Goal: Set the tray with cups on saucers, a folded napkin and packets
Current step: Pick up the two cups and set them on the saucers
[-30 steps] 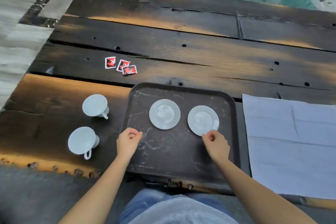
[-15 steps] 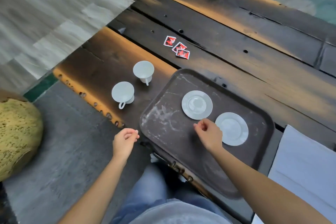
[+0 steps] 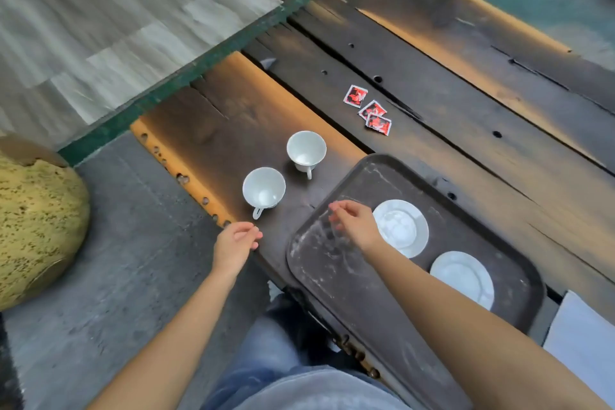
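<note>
Wood first: the table (image 3: 466, 110) is rough dark planks, charred-looking with orange-brown streaks, cracks and little round holes. Sitting on its near edge is the tray (image 3: 326, 273), a dark rounded rectangle, scuffed and smeared with whitish marks. Its near corner runs under the person's right arm, so I can't see all of it.

Way off to the left of the tray, down on the grey floor, there's one big rounded yellow-green lump (image 3: 36, 223) with dark speckles, cut off by the frame. No idea what it is.

Just right of the tray lies one white napkin (image 3: 582, 343), flat cloth, mostly out of shot, so I can't tell how it's folded.

Two bare hands. The left hand (image 3: 234, 243) hovers at the table edge just left of the tray, fingers loosely curled with nothing in them. The right hand (image 3: 354, 221) hangs over the tray's left part, fingers bent down and a bit blurred, and I can't see anything in them either.

Two round white saucers sit on the tray, glossy: the first saucer (image 3: 404, 226) has its rim partly hidden by that right hand, the second saucer (image 3: 462, 276) is just beside it.

Two white cups stand upright on the wood left of the tray, not on the saucers: the far cup (image 3: 306, 150) and the near cup (image 3: 264, 188), handles pointing toward the person.

Three small red square packets (image 3: 372, 109) lie beyond the tray, overlapping, print unreadable.
</note>
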